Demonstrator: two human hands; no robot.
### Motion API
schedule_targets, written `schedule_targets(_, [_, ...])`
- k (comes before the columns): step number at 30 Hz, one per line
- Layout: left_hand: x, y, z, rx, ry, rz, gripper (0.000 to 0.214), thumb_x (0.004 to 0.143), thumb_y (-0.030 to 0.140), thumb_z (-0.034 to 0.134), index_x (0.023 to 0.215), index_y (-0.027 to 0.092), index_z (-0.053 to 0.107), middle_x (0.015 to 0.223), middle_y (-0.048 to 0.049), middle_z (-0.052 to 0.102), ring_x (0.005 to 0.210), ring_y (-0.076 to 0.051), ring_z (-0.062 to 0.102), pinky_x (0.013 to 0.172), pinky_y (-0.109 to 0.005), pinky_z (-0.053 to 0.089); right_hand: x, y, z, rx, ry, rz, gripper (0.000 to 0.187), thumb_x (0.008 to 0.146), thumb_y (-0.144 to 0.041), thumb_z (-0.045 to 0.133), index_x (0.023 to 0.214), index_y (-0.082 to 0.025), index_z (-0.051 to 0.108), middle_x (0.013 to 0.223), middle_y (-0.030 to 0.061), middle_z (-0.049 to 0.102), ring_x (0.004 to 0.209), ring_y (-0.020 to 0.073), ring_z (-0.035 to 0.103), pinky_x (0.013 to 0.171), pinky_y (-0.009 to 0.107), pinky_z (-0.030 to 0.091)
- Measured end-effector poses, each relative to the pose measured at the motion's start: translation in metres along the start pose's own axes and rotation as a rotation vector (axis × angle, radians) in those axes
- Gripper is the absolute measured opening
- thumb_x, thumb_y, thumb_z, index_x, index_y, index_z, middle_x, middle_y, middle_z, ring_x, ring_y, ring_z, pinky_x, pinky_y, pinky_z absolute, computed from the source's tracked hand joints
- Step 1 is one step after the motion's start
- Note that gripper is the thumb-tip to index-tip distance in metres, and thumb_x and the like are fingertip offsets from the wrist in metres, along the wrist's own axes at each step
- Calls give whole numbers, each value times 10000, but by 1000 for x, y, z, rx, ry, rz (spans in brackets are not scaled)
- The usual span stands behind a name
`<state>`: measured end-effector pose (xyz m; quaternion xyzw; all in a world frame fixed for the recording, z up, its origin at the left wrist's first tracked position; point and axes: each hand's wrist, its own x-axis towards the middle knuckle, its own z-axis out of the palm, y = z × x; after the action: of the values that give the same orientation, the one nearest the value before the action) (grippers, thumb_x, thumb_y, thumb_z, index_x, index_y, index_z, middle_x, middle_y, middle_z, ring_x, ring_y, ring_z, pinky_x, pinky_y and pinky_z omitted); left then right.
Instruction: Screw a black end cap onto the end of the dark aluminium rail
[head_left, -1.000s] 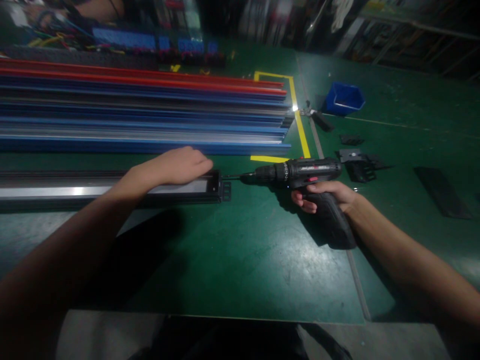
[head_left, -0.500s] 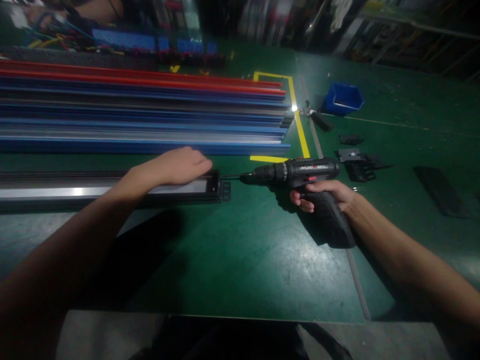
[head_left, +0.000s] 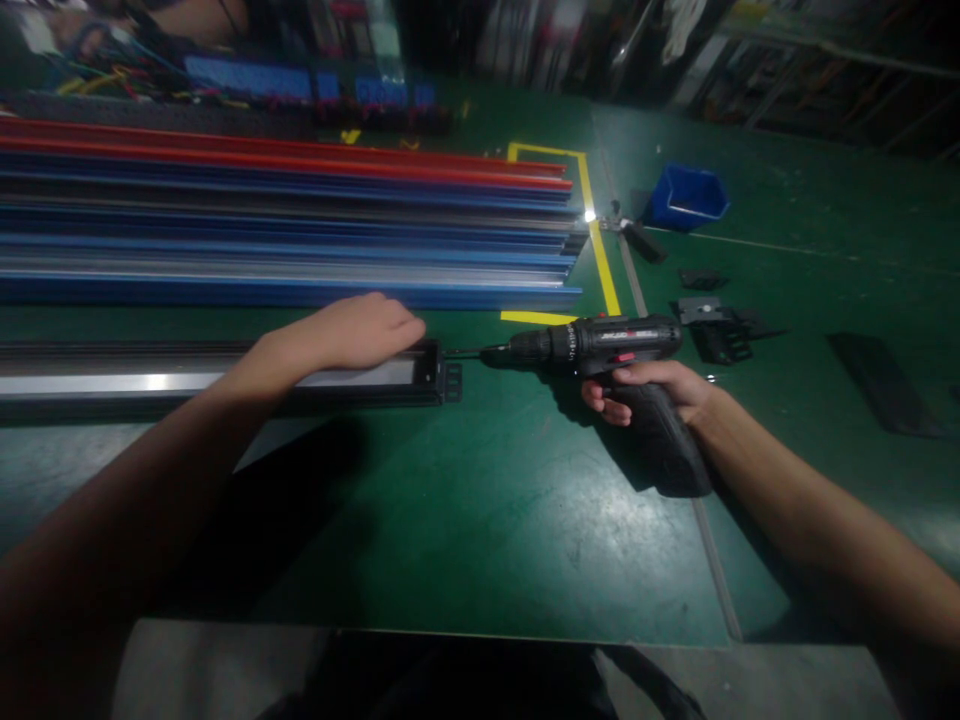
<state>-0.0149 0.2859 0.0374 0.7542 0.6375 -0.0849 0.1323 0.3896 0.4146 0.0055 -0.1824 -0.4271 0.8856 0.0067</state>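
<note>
My right hand point(head_left: 649, 390) is wrapped round the grip of a black cordless drill point(head_left: 630, 338), held level and pointing left. Its long thin bit point(head_left: 463, 353) reaches the end of a long black metal profile point(head_left: 360, 402) with a silvery inside face. At that end a small slotted black bracket point(head_left: 453, 382) sticks out. My left hand point(head_left: 364, 330) is closed over the far edge of the profile close to its right end, with the fingertips hidden behind it.
Several blue, dark and red long profiles point(head_left: 300, 245) lie behind, ending near yellow tape point(head_left: 604, 270). To the right are a blue bin point(head_left: 686, 198), black brackets point(head_left: 716, 325) and a flat dark piece point(head_left: 877, 380). Wiring and part of another person's arm point(head_left: 214, 20) show at the back left.
</note>
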Motion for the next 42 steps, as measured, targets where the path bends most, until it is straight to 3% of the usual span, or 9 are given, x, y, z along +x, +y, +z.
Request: schedule_targets(42, [-2,3,-3,-3,-10,-31,557,1023,478,296,799,223,738,864,-65,749,742,-207,613,693,-334,409,0,1,0,-3,5,-1,255,937,-278,775,1063,-63,723,958,118,737,675,116,644,629,244,595])
